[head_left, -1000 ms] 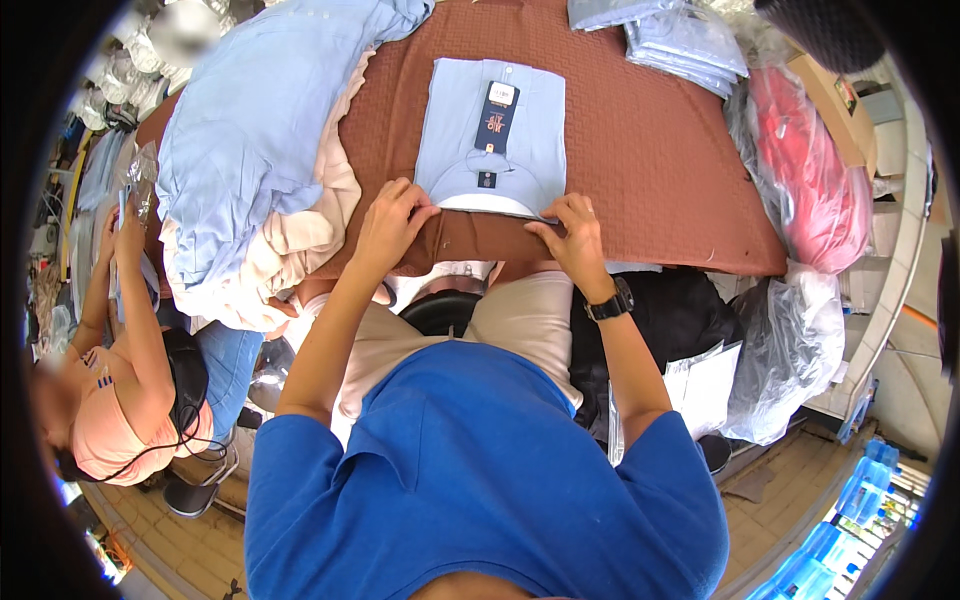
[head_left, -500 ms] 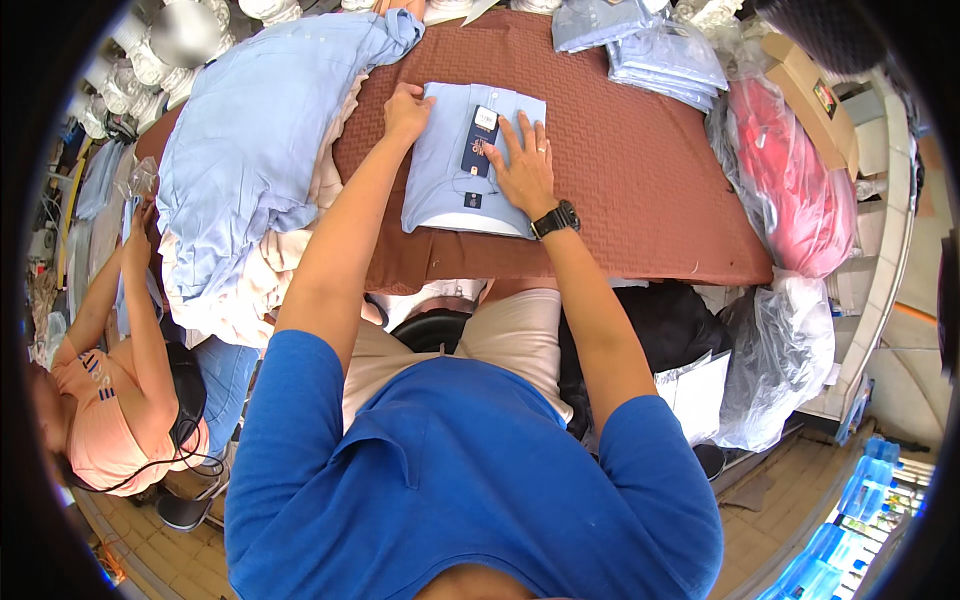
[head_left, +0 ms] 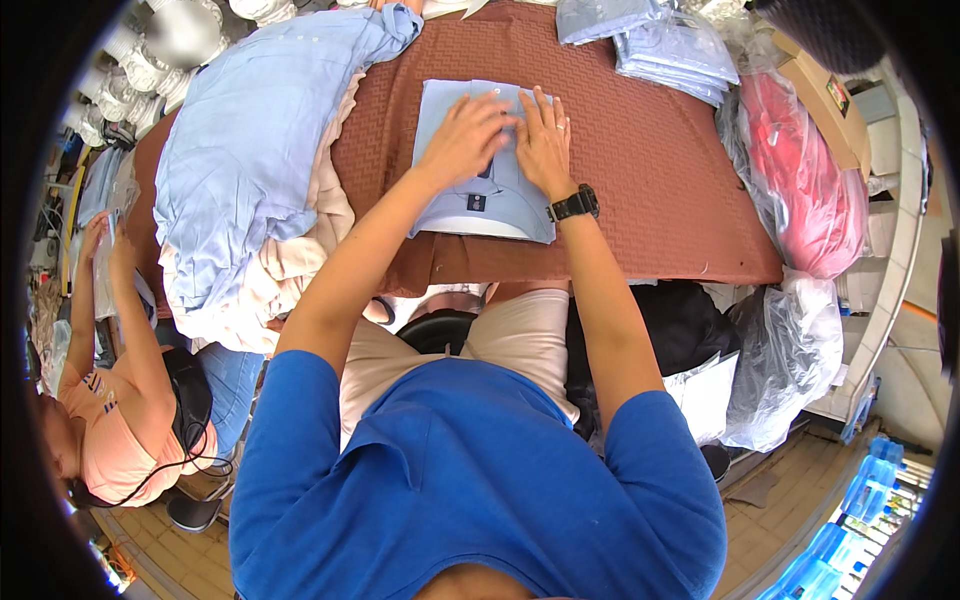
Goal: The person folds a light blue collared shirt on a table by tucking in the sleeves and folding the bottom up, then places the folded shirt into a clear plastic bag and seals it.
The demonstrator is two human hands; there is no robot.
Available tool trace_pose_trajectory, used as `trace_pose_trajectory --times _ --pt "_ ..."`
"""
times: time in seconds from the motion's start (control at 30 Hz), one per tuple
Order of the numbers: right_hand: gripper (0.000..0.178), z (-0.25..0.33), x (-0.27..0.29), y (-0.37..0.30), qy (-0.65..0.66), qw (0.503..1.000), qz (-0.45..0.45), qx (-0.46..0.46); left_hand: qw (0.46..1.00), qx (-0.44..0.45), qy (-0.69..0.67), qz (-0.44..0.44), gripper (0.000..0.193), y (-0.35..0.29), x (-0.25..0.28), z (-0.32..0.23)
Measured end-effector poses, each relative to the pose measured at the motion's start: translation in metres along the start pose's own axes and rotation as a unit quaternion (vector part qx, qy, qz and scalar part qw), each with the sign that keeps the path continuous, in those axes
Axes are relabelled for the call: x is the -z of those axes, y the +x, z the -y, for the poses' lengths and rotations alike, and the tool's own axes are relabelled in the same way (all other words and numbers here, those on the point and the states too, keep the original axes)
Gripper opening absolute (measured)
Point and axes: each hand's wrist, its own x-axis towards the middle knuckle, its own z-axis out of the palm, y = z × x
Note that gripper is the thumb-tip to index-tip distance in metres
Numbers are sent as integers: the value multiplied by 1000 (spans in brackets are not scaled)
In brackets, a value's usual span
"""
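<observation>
A light blue folded shirt (head_left: 515, 208) lies flat on the brown cloth-covered table (head_left: 660, 190) in front of me, its collar end towards me. A small dark neck label (head_left: 477, 203) shows inside the collar. My left hand (head_left: 468, 138) is over the upper middle of the shirt, fingers stretched out and slightly blurred. It hides most of a dark hang tag (head_left: 487, 172). Flat along the shirt's right side rests my right hand (head_left: 543, 140), its fingers extended. Neither hand grips anything. Whether the left palm touches the shirt, I cannot tell.
Unfolded blue shirts (head_left: 250, 130) are heaped at the left over cream cloth (head_left: 265, 285). Folded shirts in clear bags (head_left: 675, 55) sit at the back right. A bag of red garments (head_left: 800, 180) and a cardboard box (head_left: 825, 105) stand right. Another person (head_left: 130, 420) works at far left.
My left hand has moved from the shirt's left edge onto its middle, covering the tag. My right hand has shifted slightly right to the shirt's side. The other person's hands have moved.
</observation>
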Motion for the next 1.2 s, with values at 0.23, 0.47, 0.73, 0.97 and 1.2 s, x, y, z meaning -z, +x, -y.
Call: trace_pose_trajectory --times 0.23,0.47,0.73,0.97,1.2 --pt "45 -10 -15 -6 4 1000 18 -18 995 84 41 -17 40 -20 -5 0" --pt "48 -2 -4 2 -40 999 -12 18 988 148 34 -10 56 -19 -5 17" --pt "51 -5 -29 1 -41 996 24 70 989 111 73 62 59 -19 -18 39" --pt "51 -6 -32 1 -75 995 33 57 987 118 81 78 60 -18 -22 40" --pt "43 -17 47 -14 146 989 -8 -21 995 85 -44 -23 60 -23 40 40"
